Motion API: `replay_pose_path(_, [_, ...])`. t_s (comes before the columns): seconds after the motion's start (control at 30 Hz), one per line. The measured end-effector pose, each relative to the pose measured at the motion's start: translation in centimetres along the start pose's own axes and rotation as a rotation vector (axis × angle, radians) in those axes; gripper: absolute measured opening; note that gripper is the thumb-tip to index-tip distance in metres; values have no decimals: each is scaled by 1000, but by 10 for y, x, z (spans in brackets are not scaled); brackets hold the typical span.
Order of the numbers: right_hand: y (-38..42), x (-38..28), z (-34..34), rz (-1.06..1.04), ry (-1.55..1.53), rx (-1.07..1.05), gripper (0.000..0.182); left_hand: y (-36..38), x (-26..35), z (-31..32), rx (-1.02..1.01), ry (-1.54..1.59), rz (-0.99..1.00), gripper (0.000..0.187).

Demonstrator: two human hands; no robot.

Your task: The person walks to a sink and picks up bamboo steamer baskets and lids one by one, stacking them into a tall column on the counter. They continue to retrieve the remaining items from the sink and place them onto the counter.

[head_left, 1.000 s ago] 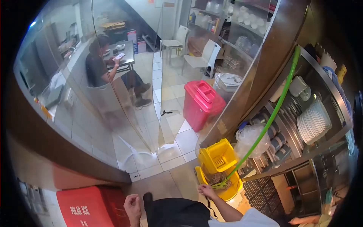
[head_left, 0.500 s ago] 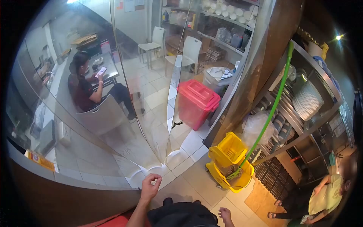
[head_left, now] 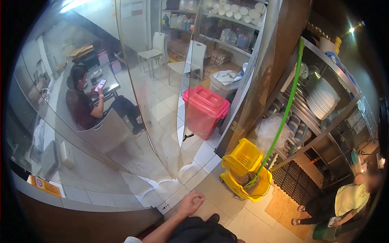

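Observation:
My left hand (head_left: 190,204) reaches in from the bottom of the view, over the tiled floor. Its fingers curl in and the thumb meets the index finger in a loose ring; nothing shows in it. It touches no object. Nearest to it are the lower end of the clear plastic strip curtain (head_left: 162,162) and, farther right, a yellow mop bucket (head_left: 265,187). A mop with a long green handle (head_left: 288,107) stands in the bucket. Of my right hand, at most a sliver shows at the bottom edge, too little to make out.
Behind the curtain stand a red lidded bin (head_left: 206,105) and a seated person (head_left: 83,105) holding a phone. A metal rack (head_left: 320,133) with stacked plates (head_left: 323,101) is on the right. Another person (head_left: 350,200) stands at lower right by a black rubber mat (head_left: 298,178).
My left hand has moved right and slightly down, away from the low wall. My right hand has dropped almost wholly out of the view. The scene has shifted a little left.

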State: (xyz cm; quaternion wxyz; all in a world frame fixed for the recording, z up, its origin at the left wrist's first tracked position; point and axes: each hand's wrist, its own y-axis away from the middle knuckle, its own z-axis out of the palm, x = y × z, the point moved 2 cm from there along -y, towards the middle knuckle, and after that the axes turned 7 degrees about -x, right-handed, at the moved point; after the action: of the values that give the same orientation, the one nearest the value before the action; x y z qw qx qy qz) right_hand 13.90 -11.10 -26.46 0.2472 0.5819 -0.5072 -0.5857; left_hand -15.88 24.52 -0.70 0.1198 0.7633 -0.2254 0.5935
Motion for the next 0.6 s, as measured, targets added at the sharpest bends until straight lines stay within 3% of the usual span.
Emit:
replay_pose_path(0.33, [-9,-35,12,-146,-271,105,22,7,-2,-20,9,-105,-9,10])
replay_pose_path(0.47, [-2,-42,15,-152,-277,147,22,4,0,-19,14,-84,-42,10])
replay_pose_path(0.6, [3,-27,18,-116,-280,175,24,-4,7,-4,-44,-66,59,9])
